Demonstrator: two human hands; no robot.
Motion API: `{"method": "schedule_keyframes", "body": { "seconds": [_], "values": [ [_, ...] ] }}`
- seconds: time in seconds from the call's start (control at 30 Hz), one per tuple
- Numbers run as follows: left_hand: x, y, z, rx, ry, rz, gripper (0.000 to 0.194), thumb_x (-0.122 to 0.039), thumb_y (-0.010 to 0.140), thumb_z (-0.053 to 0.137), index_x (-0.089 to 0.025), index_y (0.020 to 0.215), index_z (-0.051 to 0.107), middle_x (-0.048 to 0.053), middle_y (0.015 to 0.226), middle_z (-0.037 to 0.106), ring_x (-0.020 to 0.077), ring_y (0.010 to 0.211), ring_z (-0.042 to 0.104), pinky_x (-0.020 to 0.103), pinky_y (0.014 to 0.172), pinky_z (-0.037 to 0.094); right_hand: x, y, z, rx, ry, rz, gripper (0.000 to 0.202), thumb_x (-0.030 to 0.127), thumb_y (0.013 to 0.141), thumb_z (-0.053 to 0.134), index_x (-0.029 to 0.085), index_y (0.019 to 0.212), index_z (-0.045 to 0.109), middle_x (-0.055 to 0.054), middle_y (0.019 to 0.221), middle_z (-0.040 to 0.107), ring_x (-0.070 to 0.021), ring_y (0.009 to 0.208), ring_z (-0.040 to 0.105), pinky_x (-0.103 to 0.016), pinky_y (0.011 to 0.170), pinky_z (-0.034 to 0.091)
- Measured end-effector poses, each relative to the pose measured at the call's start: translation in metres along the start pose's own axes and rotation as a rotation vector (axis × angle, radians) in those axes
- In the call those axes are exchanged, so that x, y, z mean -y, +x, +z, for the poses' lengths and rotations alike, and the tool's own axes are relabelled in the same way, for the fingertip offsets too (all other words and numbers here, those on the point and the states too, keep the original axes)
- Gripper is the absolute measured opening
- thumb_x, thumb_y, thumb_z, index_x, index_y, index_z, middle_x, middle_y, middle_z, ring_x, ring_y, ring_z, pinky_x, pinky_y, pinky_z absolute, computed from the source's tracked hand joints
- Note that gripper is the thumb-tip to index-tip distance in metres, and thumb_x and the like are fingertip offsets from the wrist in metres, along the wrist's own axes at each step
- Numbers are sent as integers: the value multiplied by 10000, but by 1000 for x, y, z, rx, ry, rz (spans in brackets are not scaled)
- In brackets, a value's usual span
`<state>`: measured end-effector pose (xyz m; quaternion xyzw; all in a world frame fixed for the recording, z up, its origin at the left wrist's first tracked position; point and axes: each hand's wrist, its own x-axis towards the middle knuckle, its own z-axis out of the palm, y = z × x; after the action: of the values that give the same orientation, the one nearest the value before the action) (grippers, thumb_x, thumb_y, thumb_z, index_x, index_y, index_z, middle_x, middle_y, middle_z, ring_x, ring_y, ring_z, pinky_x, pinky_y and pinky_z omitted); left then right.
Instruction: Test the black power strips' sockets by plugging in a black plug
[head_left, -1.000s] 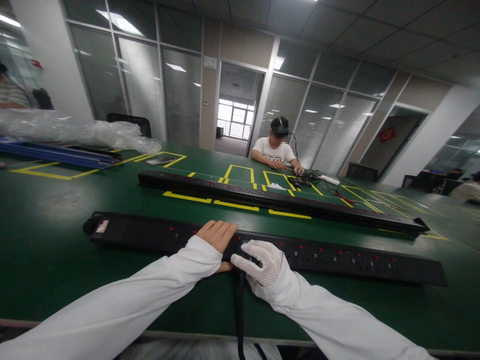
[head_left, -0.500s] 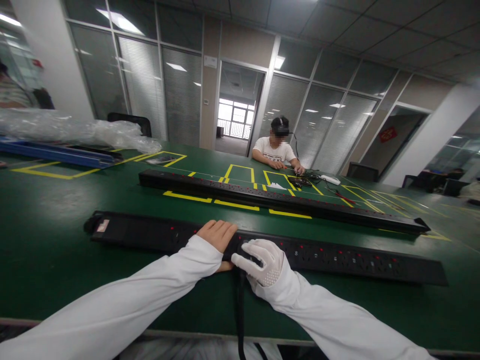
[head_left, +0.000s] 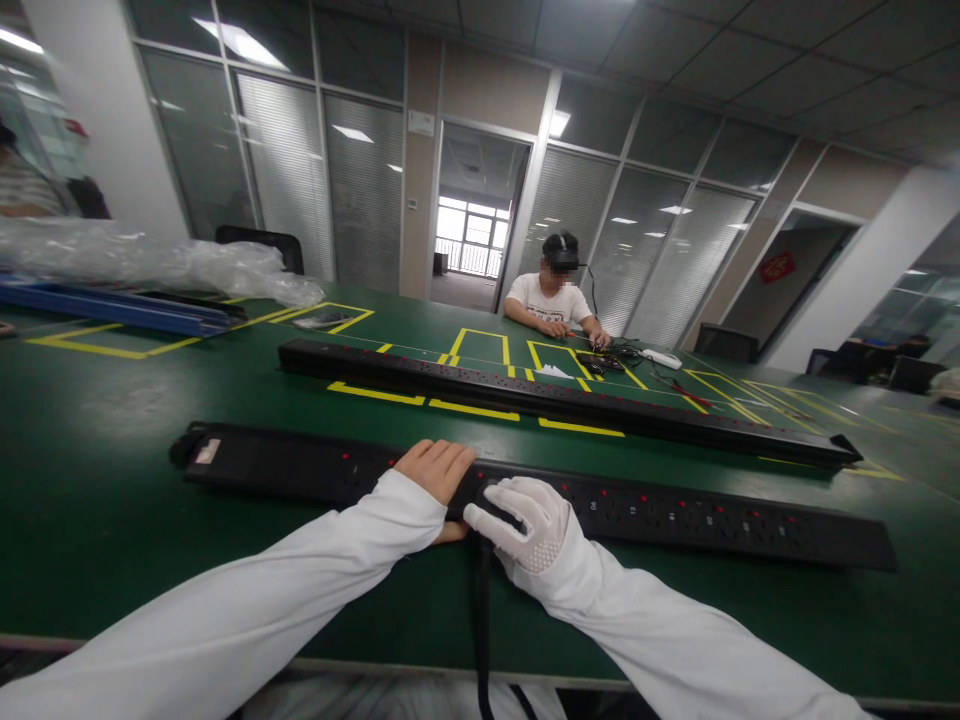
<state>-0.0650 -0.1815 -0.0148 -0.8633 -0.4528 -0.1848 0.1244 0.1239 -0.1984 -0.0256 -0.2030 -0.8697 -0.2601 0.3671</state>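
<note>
A long black power strip (head_left: 675, 525) with red lights and numbered sockets lies across the green table in front of me. My left hand (head_left: 436, 472), bare below a white sleeve, is wrapped round the strip near its middle, thumb on the near side. Just right of it, my right hand (head_left: 529, 520) wears a white dotted glove and closes round a black plug (head_left: 491, 490) at one of the sockets. The plug is mostly hidden by the fingers. From it a thick black cord (head_left: 482, 620) hangs over the near table edge.
Behind lies a second long black power strip (head_left: 525, 391), among yellow tape marks. Clear plastic wrap (head_left: 150, 260) and blue rails (head_left: 135, 305) are at the far left. Across the table (head_left: 187, 590) a person (head_left: 551, 300) handles small parts near cables and a white strip (head_left: 660, 358).
</note>
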Motion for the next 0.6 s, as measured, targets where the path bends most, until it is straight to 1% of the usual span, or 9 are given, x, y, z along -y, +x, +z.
{"method": "schedule_keyframes", "body": {
  "seconds": [0.1,0.2,0.3,0.37,0.43,0.5,0.6],
  "values": [
    [1,0,3,-15,-1,3,645,-398,536,542,-100,1100,446,106,1030,531,266,928,452,382,797,321,-4,1,-3,42,-57,-31,461,171,649,528,268,1100,544,-38,970,559,-173,857,494,-375,821,407],
    [3,0,6,-36,3,12,631,-414,554,533,-105,1097,444,106,1028,530,266,934,449,384,802,321,-5,2,-6,112,-127,9,495,241,658,533,252,1152,504,-44,926,559,-167,784,489,-413,849,370],
    [3,0,8,-36,7,13,624,-410,556,534,-109,1094,445,104,1022,531,265,934,449,383,797,324,-4,4,-7,160,-226,33,524,269,660,539,273,1179,473,-31,809,554,-155,695,465,-420,847,349],
    [2,1,8,-37,8,15,622,-408,556,533,-112,1096,444,102,1020,532,264,930,450,383,791,327,-2,5,-7,222,-271,39,552,274,655,534,279,1200,449,-19,705,531,-149,636,437,-420,835,345],
    [1,1,7,-42,11,13,622,-407,555,534,-111,1096,444,104,1020,532,264,928,451,385,787,328,-1,6,-6,284,-284,48,570,272,653,526,276,1216,431,-16,652,509,-150,614,421,-416,828,343],
    [1,1,7,-43,16,9,622,-403,554,536,-108,1095,446,107,1020,533,264,927,452,385,784,329,0,7,-5,293,-286,58,571,258,658,518,279,1221,426,-19,645,501,-152,616,417,-407,821,347],
    [1,1,8,-42,22,9,624,-402,555,536,-106,1097,448,107,1025,534,263,928,454,382,786,328,-1,6,-1,234,-294,61,548,216,672,503,295,1210,438,-18,634,486,-148,607,405,-382,784,370]
  ]
}}
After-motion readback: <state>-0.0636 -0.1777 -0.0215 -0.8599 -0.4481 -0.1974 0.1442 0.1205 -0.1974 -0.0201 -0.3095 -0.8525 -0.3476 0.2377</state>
